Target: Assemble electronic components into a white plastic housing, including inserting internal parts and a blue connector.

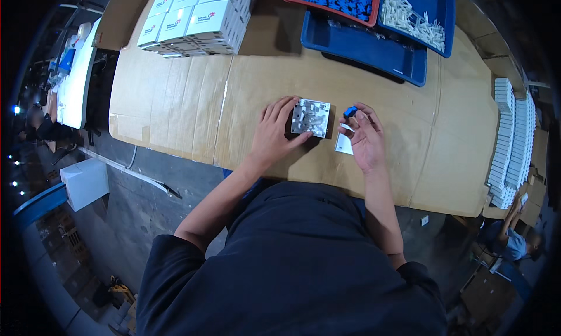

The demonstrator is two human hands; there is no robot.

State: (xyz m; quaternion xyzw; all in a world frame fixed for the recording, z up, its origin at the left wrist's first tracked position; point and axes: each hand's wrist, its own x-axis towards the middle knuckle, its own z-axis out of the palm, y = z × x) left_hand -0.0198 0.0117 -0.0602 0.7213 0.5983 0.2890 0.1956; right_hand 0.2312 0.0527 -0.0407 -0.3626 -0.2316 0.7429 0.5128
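My left hand [273, 128] grips a small square white box [310, 118] by its left side, with the fingers at its upper corner and the thumb at its lower edge. Its upturned face shows shiny, clear-looking contents that I cannot make out. To the right of the box, my right hand [370, 138] pinches a small blue connector-like piece [350, 112] between thumb and fingers, slightly above the table. Partly covered by that hand, a flat white square panel [343, 144] lies on the cardboard.
Cardboard covers the table [263, 79]. Stacked white boxes [207, 21] stand far left. A red tray [327, 10] of blue pieces, a blue tray [449, 20] of white pieces and another blue tray [350, 44] lie at the back. White pieces line the right edge [507, 143]; a person [516, 242] works beyond.
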